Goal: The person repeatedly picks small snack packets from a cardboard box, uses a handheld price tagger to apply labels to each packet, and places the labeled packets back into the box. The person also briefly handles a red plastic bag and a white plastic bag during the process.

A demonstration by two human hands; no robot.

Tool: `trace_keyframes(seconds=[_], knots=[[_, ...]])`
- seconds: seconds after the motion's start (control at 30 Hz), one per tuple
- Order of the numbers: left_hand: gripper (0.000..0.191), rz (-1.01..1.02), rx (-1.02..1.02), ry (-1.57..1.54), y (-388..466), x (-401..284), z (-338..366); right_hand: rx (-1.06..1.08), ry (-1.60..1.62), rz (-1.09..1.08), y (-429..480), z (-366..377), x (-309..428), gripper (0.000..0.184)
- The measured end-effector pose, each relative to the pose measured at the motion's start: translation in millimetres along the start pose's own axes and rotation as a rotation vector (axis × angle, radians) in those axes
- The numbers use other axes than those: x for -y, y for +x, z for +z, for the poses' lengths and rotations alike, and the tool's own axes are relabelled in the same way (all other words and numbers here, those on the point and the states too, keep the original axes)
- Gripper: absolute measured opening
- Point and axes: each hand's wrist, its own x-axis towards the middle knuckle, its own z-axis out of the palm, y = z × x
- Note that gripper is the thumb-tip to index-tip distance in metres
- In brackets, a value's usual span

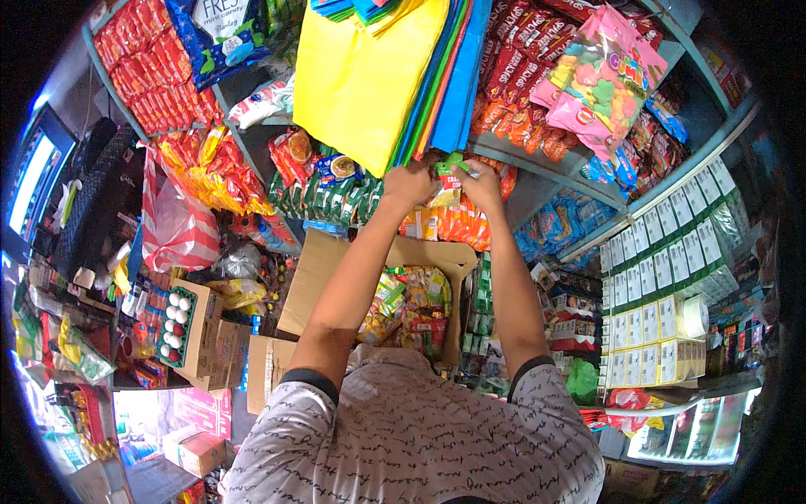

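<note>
Both arms reach up and forward to a small green, red and yellow snack packet [448, 184] in front of the shelves. Its upper right edge is pinched between the thumb and fingers of my right hand [480, 183]. My left hand [409, 184] is curled at the packet's left side, its fingertips partly hidden. Just above that hand hang yellow, green, orange and blue flat bags [371, 82]. Orange snack packs [469, 220] sit behind and below the packet. Beneath my forearms, an open cardboard box [463, 264] holds many small colourful packets [428, 302].
A pink bag of gummy candy [604, 88] hangs at upper right. Red packs [154, 63] hang at upper left. Eggs in a green tray [175, 327] stand at left beside cardboard boxes [217, 353]. Stacked cartons [661, 252] line the right side. A striped plastic bag [179, 220] hangs left.
</note>
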Motion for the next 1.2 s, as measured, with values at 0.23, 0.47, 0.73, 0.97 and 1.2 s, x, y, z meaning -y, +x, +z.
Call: trace_keyframes(seconds=[0.23, 0.47, 0.73, 0.97, 1.2], knots=[[0.049, -0.028, 0.14, -0.01, 4.2, 1.7, -3.4, -0.082, -0.037, -0.096, 0.7, -0.3, -3.6, 0.04], [0.043, 0.012, 0.101, 0.071, 4.0, 0.0, -10.0, -0.044, -0.163, -0.037, -0.2, 1.1, 5.4, 0.039], [0.049, -0.061, -0.104, 0.018, -90.4, 48.6, -32.1, -0.595, -0.055, -0.248, -84.8, 60.1, -18.3, 0.04], [0.046, -0.629, 0.169, -0.009, -299.5, 121.7, -14.6, 0.261, -0.137, 0.174, -228.6, 181.6, -99.2, 0.014], [0.035, -0.964, 0.415, -0.137, -484.5, 66.9, -19.0, 0.933, -0.769, 0.273, -247.8, 267.1, -147.0, 0.03]])
